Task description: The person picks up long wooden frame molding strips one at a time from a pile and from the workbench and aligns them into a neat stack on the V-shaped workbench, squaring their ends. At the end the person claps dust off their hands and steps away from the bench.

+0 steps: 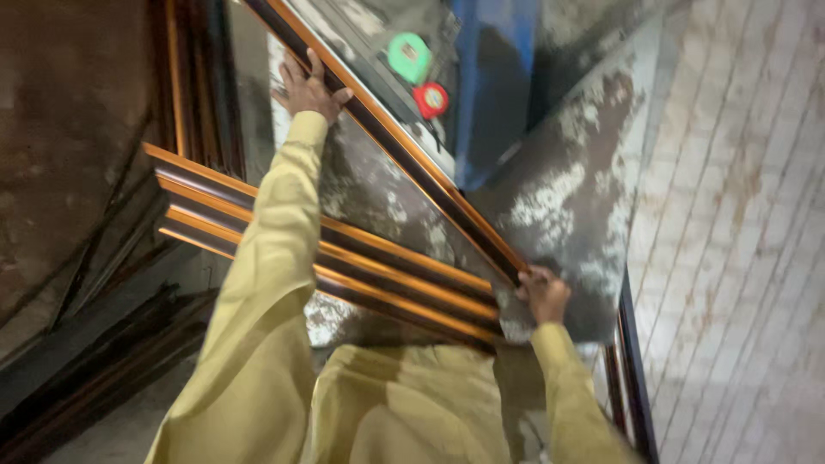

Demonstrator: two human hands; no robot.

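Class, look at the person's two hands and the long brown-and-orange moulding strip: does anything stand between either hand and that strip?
Nothing visible does. The left hand lies directly on the upper part of the moulding strip, and the right hand has its grip on the strip's lower end. The stacked mouldings lie beneath, not between.

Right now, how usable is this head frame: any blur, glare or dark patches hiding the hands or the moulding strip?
Head view: motion blur softens everything, so the left hand and right hand lack finger detail, though both sit on the long moulding strip. Head view: the left side is dark, swallowing the stacked mouldings. Head view: no harsh glare; the green tape measure and red one stay legible as colours only.
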